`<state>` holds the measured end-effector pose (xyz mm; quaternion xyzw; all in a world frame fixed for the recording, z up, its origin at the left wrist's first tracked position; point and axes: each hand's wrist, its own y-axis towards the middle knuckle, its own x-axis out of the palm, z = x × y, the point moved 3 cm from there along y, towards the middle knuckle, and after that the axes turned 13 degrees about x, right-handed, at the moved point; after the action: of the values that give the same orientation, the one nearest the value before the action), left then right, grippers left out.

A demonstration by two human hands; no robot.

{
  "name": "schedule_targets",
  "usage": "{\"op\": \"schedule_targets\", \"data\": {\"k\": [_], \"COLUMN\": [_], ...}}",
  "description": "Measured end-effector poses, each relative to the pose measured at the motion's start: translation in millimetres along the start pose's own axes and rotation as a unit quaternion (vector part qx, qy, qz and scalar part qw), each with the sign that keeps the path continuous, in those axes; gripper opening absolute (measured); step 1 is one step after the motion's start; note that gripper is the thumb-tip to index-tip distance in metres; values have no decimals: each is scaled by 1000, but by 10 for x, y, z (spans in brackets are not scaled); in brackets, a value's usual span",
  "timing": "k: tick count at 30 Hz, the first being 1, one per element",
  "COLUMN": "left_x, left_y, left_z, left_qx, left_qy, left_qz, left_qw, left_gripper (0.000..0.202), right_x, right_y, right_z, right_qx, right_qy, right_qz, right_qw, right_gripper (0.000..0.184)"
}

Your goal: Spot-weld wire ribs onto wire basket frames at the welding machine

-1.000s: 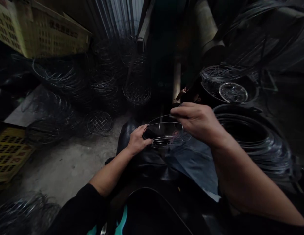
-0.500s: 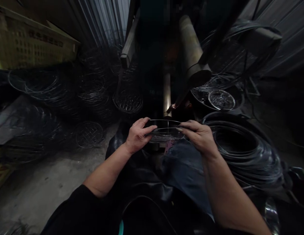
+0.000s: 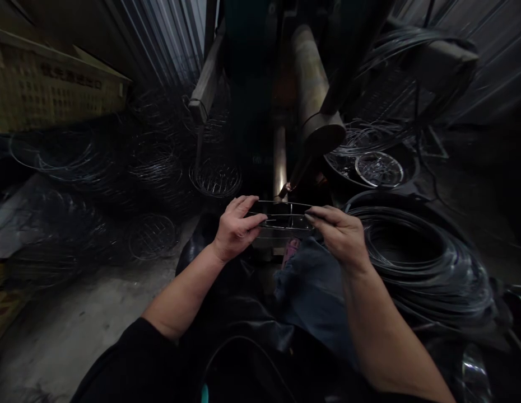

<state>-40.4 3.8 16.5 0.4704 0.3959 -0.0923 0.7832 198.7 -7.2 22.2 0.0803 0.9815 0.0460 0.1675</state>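
Between my two hands is a round wire rack [image 3: 281,215], seen nearly edge-on, with thin bright wires across it. My left hand [image 3: 238,228] pinches its left rim between thumb and fingers. On the opposite rim my right hand [image 3: 341,230] grips with thumb and fingertips. Just beyond the rack stands the lower metal rod [image 3: 280,162] of a machine, with a copper-coloured tip [image 3: 287,189] close to the rod's near end. Whether the rack touches the rod I cannot tell.
Thick upper cylinder [image 3: 313,84] juts toward me. Right: a large wire coil [image 3: 428,268] and a dark basin [image 3: 412,165] holding a round wire piece [image 3: 378,169]. Left: stacked wire racks [image 3: 155,168], a single rack [image 3: 152,236] low down and a yellow crate [image 3: 54,89].
The rack has tilted flatter, its wires now closer to edge-on, and both hands have risen slightly toward the rod. The whole view has shifted a little. Both hands keep hold of the rim.
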Motion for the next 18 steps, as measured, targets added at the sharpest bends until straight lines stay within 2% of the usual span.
{"op": "schedule_targets", "data": {"k": [3,8,10,12,15,18], "left_x": [10,2,-10,-17,-20,-5], "left_y": [23,24,17,7,-8,-6], "left_z": [37,66,66,60,53,38], "left_qx": [23,19,11,2,6,15], "left_qy": [10,15,6,-3,-8,-14], "left_qz": [7,1,-3,-15,-17,1], "left_qw": [1000,1000,1000,1000,1000,1000], "left_gripper": [14,11,10,10,9,9], "right_x": [21,33,34,4,-77,-99], "right_y": [-43,-170,-202,-197,-128,-48], "right_z": [-127,-313,-302,-243,-127,-52], "right_qx": [-40,-92,-72,-24,59,89], "right_qy": [-89,-250,-222,-145,-34,24], "right_qz": [-30,-20,-58,-78,-43,-1], "right_qw": [995,964,971,986,997,996], "right_gripper": [15,18,21,20,16,21]}}
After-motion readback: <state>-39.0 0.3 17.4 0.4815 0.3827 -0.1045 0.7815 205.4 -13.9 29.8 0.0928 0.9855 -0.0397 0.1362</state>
